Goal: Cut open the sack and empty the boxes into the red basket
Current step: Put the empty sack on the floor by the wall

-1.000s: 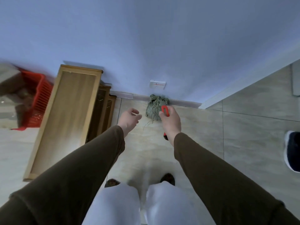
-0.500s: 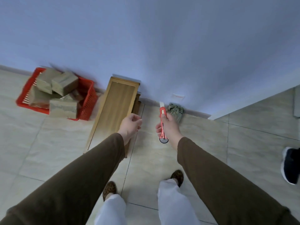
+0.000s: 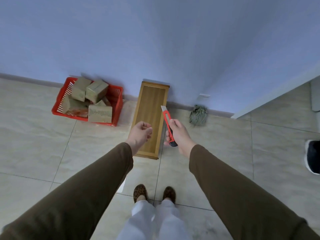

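A red basket (image 3: 118,108) stands on the tiled floor against the wall at the left, filled with several brown cardboard boxes (image 3: 96,91). My right hand (image 3: 178,133) grips a red utility knife (image 3: 167,121) with its blade out, pointing up and away from me. My left hand (image 3: 140,135) hangs loosely curled and holds nothing, to the left of the knife. Both hands are above the near end of a wooden tray. No sack is visible.
A long wooden tray (image 3: 150,118) lies on the floor between the basket and a grey-green tangled bundle (image 3: 198,116) by the skirting. A dark shoe (image 3: 312,156) shows at the right edge. My own feet (image 3: 154,194) stand on the tiles below.
The view has swung left and pulled back, bringing the basket fully into sight. The knife in my right hand now shows its blade out and tilted left. My left hand stays empty.
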Tool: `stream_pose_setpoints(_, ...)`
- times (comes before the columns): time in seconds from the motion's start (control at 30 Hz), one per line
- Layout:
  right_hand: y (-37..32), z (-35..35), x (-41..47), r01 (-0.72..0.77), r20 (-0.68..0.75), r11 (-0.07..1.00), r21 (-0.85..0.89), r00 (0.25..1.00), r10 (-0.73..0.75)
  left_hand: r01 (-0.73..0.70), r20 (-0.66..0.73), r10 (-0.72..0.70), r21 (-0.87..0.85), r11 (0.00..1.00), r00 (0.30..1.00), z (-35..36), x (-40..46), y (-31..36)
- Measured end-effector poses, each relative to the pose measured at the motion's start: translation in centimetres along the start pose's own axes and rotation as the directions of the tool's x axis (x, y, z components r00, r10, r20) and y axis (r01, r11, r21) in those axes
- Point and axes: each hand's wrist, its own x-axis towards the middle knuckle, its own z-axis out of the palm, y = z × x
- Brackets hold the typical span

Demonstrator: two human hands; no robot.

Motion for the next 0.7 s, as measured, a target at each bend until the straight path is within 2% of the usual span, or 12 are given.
stream_pose_setpoints(0.37,2.2,5.6,-3.2,-0.012,0.074,0.999,0.031,0.997,0.009,-0.010,0.032,0.011,-0.024,1.000,0.999,-3.0,-3.5,-2.8)
stream_pose_setpoints(0.57,3.0,9.8,-3.4,-0.008,0.026,0.999,0.042,1.000,0.007,0.002,0.099,0.002,-0.049,0.999,0.995,-5.7,-4.0,-4.5)
stream_pose_setpoints(0.7,3.7,13.6,-3.4,-0.046,0.003,0.991,0.122,0.999,0.046,0.021,0.149,-0.012,-0.061,0.998,0.989,-8.6,-3.5,-5.8)
